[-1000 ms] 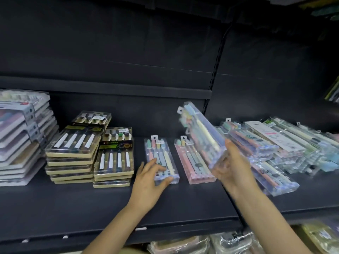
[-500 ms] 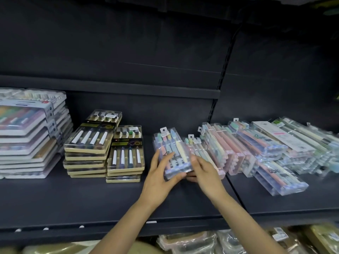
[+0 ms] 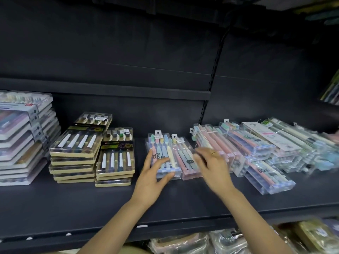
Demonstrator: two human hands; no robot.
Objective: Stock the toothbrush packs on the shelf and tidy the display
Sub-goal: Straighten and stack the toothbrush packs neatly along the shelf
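Toothbrush packs (image 3: 161,156): two beside hands

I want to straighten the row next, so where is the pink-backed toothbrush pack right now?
In the head view, the pink-backed toothbrush pack lies flat mid-shelf, right beside the pastel pack under the left hand, with the right hand over its right edge.

Both forearms enter from the lower frame bare, with no sleeves in sight. The right hand (image 3: 213,171) wears a thin gold ring (image 3: 213,153); the left hand (image 3: 152,182) is unadorned.
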